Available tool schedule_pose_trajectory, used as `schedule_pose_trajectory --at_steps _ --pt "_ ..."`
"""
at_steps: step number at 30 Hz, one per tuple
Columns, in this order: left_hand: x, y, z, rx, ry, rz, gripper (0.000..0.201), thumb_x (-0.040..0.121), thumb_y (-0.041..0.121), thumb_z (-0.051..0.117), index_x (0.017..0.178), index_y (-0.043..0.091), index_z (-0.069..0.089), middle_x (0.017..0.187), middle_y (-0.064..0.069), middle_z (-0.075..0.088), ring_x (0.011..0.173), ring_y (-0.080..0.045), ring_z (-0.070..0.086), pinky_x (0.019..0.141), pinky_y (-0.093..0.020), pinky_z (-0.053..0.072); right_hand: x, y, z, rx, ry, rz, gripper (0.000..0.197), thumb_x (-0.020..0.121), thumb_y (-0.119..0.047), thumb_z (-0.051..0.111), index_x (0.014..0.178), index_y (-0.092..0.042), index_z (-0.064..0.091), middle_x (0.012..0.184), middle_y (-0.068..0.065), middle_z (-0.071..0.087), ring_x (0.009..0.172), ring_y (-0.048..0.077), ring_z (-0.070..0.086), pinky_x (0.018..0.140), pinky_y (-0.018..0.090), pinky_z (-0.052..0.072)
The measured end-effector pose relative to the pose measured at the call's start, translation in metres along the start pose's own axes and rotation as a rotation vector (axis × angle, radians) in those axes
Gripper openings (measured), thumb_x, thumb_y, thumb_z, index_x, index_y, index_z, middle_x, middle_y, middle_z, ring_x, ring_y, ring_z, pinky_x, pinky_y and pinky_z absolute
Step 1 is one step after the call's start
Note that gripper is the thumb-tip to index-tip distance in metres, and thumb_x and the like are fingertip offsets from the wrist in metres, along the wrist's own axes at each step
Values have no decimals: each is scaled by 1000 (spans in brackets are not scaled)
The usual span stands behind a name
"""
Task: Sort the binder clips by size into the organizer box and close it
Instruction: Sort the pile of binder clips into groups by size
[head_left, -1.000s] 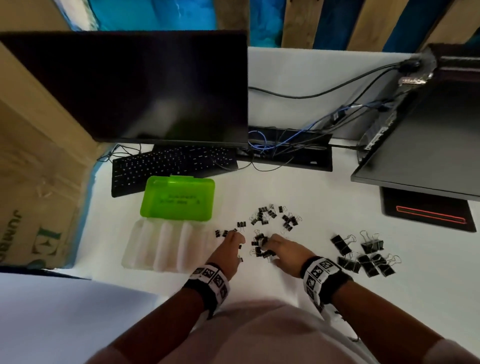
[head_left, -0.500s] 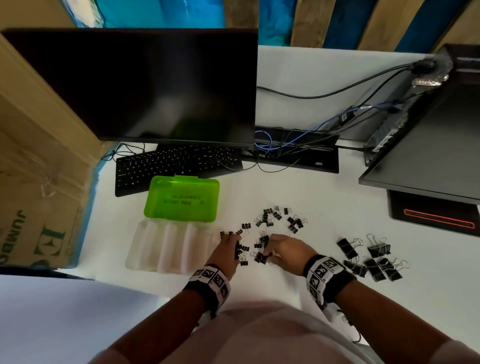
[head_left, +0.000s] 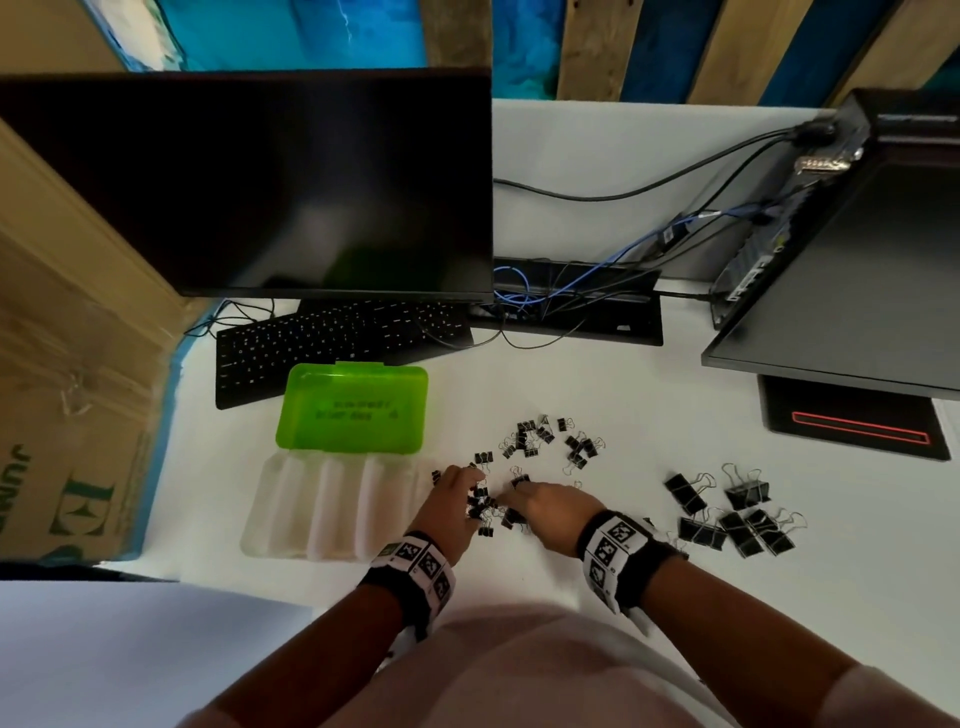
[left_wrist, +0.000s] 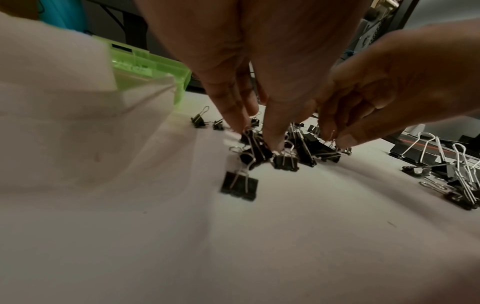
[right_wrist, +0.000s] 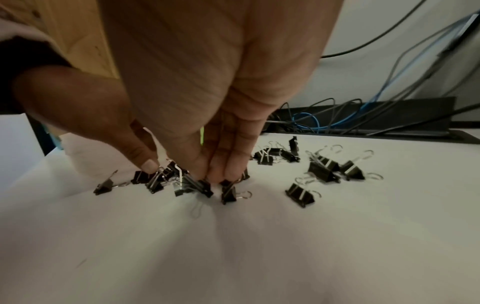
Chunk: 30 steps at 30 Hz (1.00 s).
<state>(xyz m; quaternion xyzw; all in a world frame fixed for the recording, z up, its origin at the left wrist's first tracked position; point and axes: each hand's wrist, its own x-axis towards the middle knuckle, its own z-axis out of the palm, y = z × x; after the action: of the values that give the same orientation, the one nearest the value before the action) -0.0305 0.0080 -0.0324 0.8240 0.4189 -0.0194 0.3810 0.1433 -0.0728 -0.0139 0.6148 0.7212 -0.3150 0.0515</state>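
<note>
The cardboard box (head_left: 67, 415) at the left carries dark green print, cut by the frame edge: the letters "JUM" run sideways and a large "E" sits beside them. The green lid (head_left: 353, 405) bears dark lettering too blurred to read. The wristbands (head_left: 615, 545) show black-and-white square marker patterns, no words
</note>
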Motion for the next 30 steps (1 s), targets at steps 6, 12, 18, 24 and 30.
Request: schedule_pose_trajectory --at_steps 6,12,18,24,30 --pt "5 1 3 59 17 140 46 79 7 63 122 18 49 125 -1 45 116 -17 43 100 -26 37 3 -7 5 -49 19 17 33 92 0 41 122 -7 52 123 14 51 101 37 59 78 44 50" --pt "9 25 7 1 -121 132 35 83 22 65 116 19 55 116 0 54 96 -18 58 89 -25 44 -11 17 0 185 79 187 16 87 -14 49 86 -10 65 92 11 64 79 28 60 73 34 48" --pt "17 34 23 190 -218 192 34 78 31 70 109 23 61 116 3 54 106 -13 51 95 -28 44 -34 39 3 240 113 275 21 87 -20 49 97 -23 67 104 3 70 96 24 64 84 33 51" --pt "25 33 22 196 -226 180 11 80 22 68 90 17 67 100 -2 61 93 -18 57 84 -32 49 -48 56 -2 279 204 409 22 86 -23 48 100 -30 63 105 0 68 96 23 64 81 33 51" --pt "36 41 12 -2 -62 236 12 84 24 65 78 15 61 92 6 54 88 -11 52 83 -25 44 -41 70 -22 249 219 566 31 89 -21 46 119 -26 51 112 8 63 97 29 62 78 35 48"
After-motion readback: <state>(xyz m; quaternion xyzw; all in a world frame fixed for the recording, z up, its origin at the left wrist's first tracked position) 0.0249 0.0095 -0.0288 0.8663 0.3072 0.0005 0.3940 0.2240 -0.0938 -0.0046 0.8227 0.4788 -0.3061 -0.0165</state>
